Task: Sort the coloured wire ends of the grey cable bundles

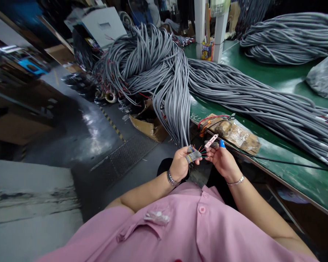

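My left hand (180, 163) is closed around the end of a grey cable, its thumb covered by a grey fabric sleeve (193, 157). Thin coloured wires (201, 150), orange, red and green among them, fan out from that end towards the right. Facing it, my right hand (221, 160) is curled at the wire tips and has a blue cover (222, 143) on one fingertip. A flat pale pink strip with a hole (211, 141) sticks up from its fingers; what kind of tool it is, I cannot make out.
Bundled grey cables (177, 91) hang over the edge of the green table (292, 182) and stretch along it. A worn wooden block (232, 133) lies near the edge with red and black leads. An opened cardboard box (149, 123) stands on the floor. Another cable coil (289, 38) lies behind.
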A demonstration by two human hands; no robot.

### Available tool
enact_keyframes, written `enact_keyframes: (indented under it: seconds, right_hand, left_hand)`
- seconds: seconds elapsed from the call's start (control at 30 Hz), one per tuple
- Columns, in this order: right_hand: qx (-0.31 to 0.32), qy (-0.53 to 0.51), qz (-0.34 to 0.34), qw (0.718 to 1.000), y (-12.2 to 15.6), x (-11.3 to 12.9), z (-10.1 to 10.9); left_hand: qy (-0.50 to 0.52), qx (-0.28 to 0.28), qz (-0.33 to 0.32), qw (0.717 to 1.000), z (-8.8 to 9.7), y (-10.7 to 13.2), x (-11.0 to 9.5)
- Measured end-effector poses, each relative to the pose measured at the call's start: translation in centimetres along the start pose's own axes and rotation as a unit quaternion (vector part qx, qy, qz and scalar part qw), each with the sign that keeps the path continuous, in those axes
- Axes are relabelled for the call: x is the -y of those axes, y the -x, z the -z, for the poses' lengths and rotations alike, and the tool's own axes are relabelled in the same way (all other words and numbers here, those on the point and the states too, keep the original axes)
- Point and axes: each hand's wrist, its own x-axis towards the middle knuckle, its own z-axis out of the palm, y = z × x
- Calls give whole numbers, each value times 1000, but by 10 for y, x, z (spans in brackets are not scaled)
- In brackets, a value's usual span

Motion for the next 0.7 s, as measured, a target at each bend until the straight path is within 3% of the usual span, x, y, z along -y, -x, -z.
enact_keyframes:
  seconds: [0.1,0.23,0.3,0.5,0.7]
  right_hand:
    - [19,42,28,999,-7,6,-4]
    - [-88,142,179,969,-11,-1,-9]
    - [-124,157,216,956,-13,-5,-9]
    - [-42,10,106,993,-21,-3,-16]
    - [-48,-47,98,993,-22,2,-26]
  left_hand:
    - [0,23,-4,1000,-7,-3,-4]
    - [10,20,-5,1000,-12,-7,-3]
    - [18,19,-3,1000,-13,-8,-2]
    - [4,21,-2,1000,-15,-10,0]
    - [-23,26,9,999,-13,-9,2]
